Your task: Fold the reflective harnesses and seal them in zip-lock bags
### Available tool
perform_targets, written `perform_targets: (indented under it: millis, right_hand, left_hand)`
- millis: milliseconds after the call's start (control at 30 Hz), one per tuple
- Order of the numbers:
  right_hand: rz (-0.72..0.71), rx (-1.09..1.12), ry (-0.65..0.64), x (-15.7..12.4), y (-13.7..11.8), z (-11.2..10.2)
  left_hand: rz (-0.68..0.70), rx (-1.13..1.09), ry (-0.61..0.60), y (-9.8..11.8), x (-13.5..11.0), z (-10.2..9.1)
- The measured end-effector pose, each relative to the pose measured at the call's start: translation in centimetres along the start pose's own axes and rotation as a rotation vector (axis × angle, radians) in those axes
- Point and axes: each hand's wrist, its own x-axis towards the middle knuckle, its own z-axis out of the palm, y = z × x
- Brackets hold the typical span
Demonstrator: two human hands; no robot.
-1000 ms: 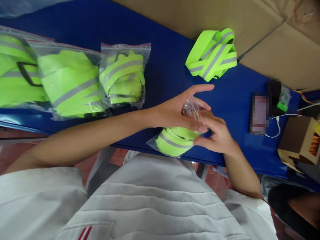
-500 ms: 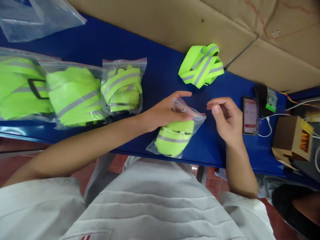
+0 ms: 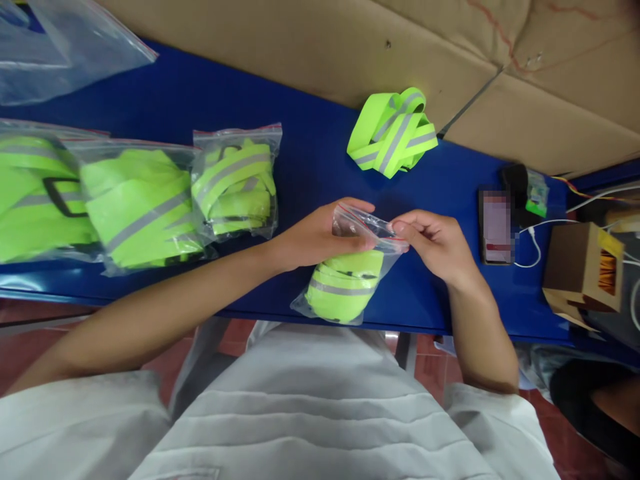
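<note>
A clear zip bag (image 3: 386,261) with a red-edged mouth lies at the front edge of the blue table. Inside it is a bundled neon-yellow reflective strap (image 3: 345,279) with a grey stripe. My left hand (image 3: 327,233) grips the bag near its mouth, thumb on the near side. The fingertips of my right hand (image 3: 430,240) pinch the mouth's right corner. Beyond the hands, against the cardboard, lies a loose bundle of the same neon strap (image 3: 395,133).
Several filled zip bags (image 3: 145,200) lie in a row at left, below an unfilled clear bag (image 3: 85,57). Cardboard (image 3: 320,53) borders the table's back. On the right are a phone (image 3: 496,227), cables and a small open carton (image 3: 575,267). Another person's limb shows at lower right.
My right hand has moved left and taken hold of the bag mouth's right corner. My left hand keeps its grip. The whole view has shifted slightly.
</note>
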Motion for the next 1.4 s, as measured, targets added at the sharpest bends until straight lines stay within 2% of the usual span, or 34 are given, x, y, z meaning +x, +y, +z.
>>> perform_targets:
  millis: [133, 200, 400, 567, 667, 767, 833, 933, 1000, 1033, 1200, 1267, 1400]
  right_hand:
    - [-0.080, -0.032, 0.168, 0.1, 0.2, 0.4]
    - [-0.110, -0.010, 0.178, 0.2, 0.2, 0.3]
    - [-0.395, -0.153, -0.141, 0.4, -0.2, -1.1]
    - [-0.280, -0.186, -0.251, 0.1, -0.3, -2.7]
    - [-0.238, -0.056, -0.090, 0.0, 0.1, -3.7]
    - [-0.270, 0.041, 0.097, 0.1, 0.5, -4.2]
    - [-0.281, 0.032, 0.034, 0.3, 0.4, -4.2]
    - [-0.269, -0.040, -0.287, 0.4, -0.3, -3.6]
    - [-0.233, -0.105, -0.410, 0.3, -0.7, -3.2]
    - [-0.207, -0.136, -0.404, 0.2, -0.8, -3.0]
    - [-0.149, -0.168, -0.174, 0.0, -0.5, -3.1]
    - [-0.161, -0.147, -0.182, 0.0, -0.4, -2.8]
    - [-0.158, -0.196, -0.282, 0.1, -0.3, -1.5]
  left_hand:
    - [-0.023, 0.052, 0.030, 0.4, 0.2, -0.1]
    - [-0.019, 0.049, 0.047, 0.5, 0.2, -0.1]
    - [-0.001, 0.087, 0.093, 0.2, 0.1, -0.3]
    - [0.014, 0.137, 0.011, 0.6, 0.1, -0.6]
    - [-0.006, 0.152, -0.072, 0.9, 0.1, -0.6]
    - [-0.007, 0.188, -0.091, 1.0, 0.1, -0.7]
    - [0.006, 0.197, -0.092, 0.9, 0.1, -0.7]
    - [0.024, 0.194, -0.097, 0.8, 0.2, -0.8]
    - [0.011, 0.174, -0.097, 0.8, 0.3, -0.8]
    - [-0.002, 0.163, -0.097, 0.9, 0.3, -0.9]
    - [-0.038, 0.123, -0.036, 1.0, 0.2, -1.0]
    - [-0.054, 0.110, -0.002, 0.9, 0.1, -1.0]
    - [-0.062, 0.157, -0.004, 0.6, 0.1, -0.9]
